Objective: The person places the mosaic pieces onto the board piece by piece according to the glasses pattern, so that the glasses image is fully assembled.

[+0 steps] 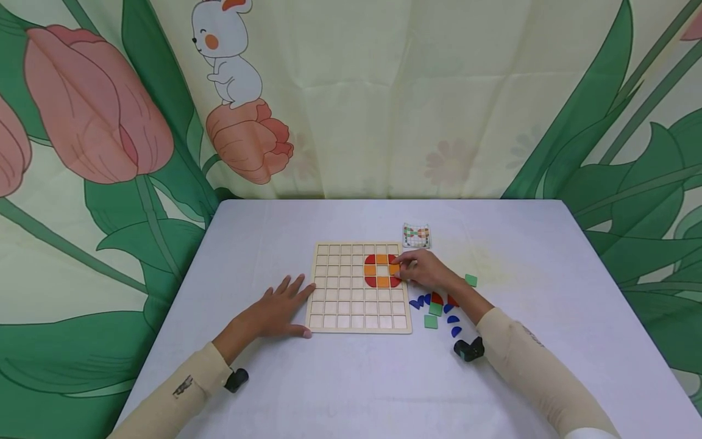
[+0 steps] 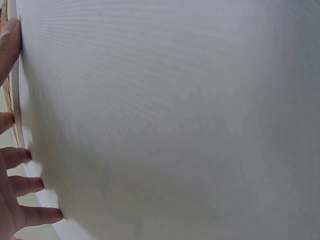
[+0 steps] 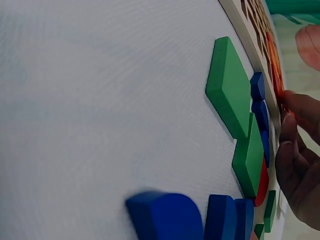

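A pale wooden grid board [image 1: 340, 299] lies on the table, with red quarter-round pieces [image 1: 370, 281] and orange square tiles [image 1: 382, 259] forming a ring in its upper right. My left hand [image 1: 280, 311] rests spread out at the board's left edge, index finger and thumb touching its rim; the left wrist view shows the spread fingers [image 2: 30, 185]. At the right edge my right hand [image 1: 425, 268] pinches the right-hand orange tile [image 1: 393, 269] of the ring between thumb and index finger. The right wrist view shows these fingertips [image 3: 287, 100] low against the board, partly hiding the pieces.
Right of the board lie green squares [image 1: 431, 321], blue half-round pieces [image 1: 453, 319] and red pieces [image 1: 436, 298], some under the right forearm. Another green square [image 1: 471, 280] sits farther right. A small pattern card [image 1: 417, 235] lies beyond the board's top right corner.
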### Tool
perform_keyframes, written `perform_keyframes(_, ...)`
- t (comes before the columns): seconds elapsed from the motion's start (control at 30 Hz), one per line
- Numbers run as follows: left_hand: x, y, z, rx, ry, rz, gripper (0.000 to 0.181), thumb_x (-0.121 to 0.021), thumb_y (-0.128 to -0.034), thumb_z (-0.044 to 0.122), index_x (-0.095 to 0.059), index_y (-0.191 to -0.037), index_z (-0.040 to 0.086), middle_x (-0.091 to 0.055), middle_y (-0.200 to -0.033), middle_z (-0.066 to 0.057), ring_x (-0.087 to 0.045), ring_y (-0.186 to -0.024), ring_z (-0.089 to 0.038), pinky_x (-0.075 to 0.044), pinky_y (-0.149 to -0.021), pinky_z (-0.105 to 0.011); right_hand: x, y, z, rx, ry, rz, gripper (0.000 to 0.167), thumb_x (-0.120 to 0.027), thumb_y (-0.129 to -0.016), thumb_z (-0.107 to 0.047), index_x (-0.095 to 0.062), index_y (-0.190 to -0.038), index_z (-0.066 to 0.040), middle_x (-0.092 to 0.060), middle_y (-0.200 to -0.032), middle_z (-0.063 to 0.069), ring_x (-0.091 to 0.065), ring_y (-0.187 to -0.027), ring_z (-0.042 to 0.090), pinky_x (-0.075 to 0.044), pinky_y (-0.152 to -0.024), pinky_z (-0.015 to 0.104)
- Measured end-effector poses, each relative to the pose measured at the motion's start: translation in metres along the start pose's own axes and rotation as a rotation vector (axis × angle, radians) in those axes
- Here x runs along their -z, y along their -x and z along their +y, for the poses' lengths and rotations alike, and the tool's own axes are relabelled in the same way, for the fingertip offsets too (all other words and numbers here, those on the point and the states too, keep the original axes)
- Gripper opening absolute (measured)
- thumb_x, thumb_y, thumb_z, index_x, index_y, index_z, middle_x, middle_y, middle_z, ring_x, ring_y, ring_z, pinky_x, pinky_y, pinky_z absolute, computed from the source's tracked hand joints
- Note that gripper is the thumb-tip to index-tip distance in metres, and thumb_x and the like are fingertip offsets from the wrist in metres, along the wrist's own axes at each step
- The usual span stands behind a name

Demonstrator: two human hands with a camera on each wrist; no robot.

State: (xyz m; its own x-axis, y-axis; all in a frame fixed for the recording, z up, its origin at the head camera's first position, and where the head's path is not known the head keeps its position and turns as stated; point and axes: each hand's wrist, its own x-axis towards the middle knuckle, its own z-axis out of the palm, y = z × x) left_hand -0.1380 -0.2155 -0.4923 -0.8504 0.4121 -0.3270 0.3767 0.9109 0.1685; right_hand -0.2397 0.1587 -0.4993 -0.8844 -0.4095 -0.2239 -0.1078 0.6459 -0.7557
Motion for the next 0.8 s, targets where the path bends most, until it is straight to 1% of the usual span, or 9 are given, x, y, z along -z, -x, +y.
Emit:
perform_keyframes(0.17,-0.0001,0.0003,-0.0001,-0.003,-0.001,0.003,0.106,-0.068,-0.0791,0.072,-0.024,-0.161,0.021,-0.015,-0.168,-0.015,-0.014,-0.153,-0.046,-0.028,-0.112,-0.070,0.0009,0.0013,-0.0044,-0.004,0.041,0.006,0.030,-0.074,-0.091,-0.020,-0.073,-0.119,-0.012,-0.062,-0.090,0.005,-0.060,-0.065,0.017,-0.050,-0.059,0.026)
perform_keyframes(0.37,-0.0004,0.0005,-0.0001,-0.006,0.001,0.005,0.105,-0.068,-0.0792,0.072,-0.025,-0.161,0.021,-0.016,-0.168,-0.015,-0.014,-0.153,-0.046,-0.028,-0.111,-0.070,0.0003,0.0019,-0.0080,-0.013,0.093,0.026,0.028,-0.075,-0.091,-0.021,-0.074,-0.116,-0.012,-0.061,-0.088,0.004,-0.057,-0.070,0.017,-0.047,-0.060,0.026)
perform_keyframes(0.53,-0.0008,0.0003,-0.0005,-0.006,-0.008,0.005,0.106,-0.067,-0.0791,0.073,-0.025,-0.161,0.021,-0.016,-0.168,-0.015,-0.014,-0.153,-0.046,-0.028,-0.112,-0.070,0.0001,0.0008,-0.0085,-0.011,0.113,0.034,0.026,-0.075,-0.091,-0.021,-0.074,-0.115,-0.011,-0.061,-0.086,0.004,-0.055,-0.074,0.018,-0.045,-0.061,0.027)
perform_keyframes(0.8,-0.0008,0.0008,-0.0006,-0.001,-0.014,0.000,0.106,-0.068,-0.0791,0.072,-0.024,-0.161,0.021,-0.015,-0.168,-0.014,-0.014,-0.153,-0.046,-0.028,-0.112,-0.070,0.0012,-0.0015,-0.0085,-0.002,0.122,0.031,0.022,-0.075,-0.090,-0.020,-0.075,-0.111,-0.013,-0.062,-0.087,0.003,-0.055,-0.074,0.017,-0.045,-0.061,0.026)
